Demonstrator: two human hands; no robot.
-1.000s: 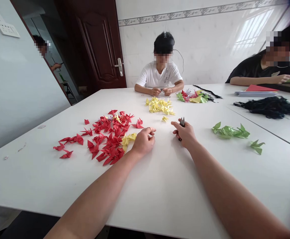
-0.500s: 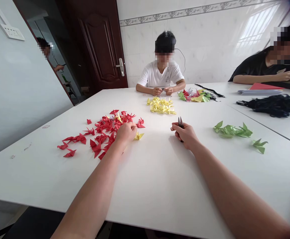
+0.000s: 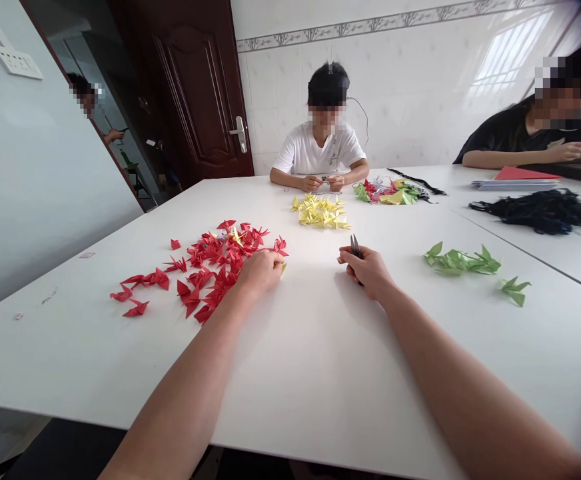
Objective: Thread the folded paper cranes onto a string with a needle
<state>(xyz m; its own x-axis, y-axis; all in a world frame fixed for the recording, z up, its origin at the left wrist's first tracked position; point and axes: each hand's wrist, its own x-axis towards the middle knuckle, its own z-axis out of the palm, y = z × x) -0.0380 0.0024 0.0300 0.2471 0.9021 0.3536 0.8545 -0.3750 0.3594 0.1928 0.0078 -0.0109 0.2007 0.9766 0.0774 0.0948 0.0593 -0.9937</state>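
My left hand (image 3: pixel 261 270) is closed at the right edge of a heap of red paper cranes (image 3: pixel 214 248). A yellow paper crane (image 3: pixel 284 269) peeks out at its fingertips, mostly hidden by the hand. My right hand (image 3: pixel 368 268), to the right of the heap, is wrapped round small dark scissors (image 3: pixel 354 245) whose pointed blades stick up past the fingers. A group of yellow paper cranes (image 3: pixel 320 212) lies beyond both hands. Green paper cranes (image 3: pixel 465 260) sit farther right.
Across the white table (image 3: pixel 290 373), a person in a white shirt (image 3: pixel 320 150) handles something small beside mixed coloured cranes (image 3: pixel 390 191). Another person in black (image 3: pixel 505 137) sits at the right, near stacked paper (image 3: pixel 515 181) and a bundle of dark cords (image 3: pixel 535 210).
My left hand has moved slightly right and down over the yellow crane, now largely covering it. My right hand keeps the scissors in nearly the same place.
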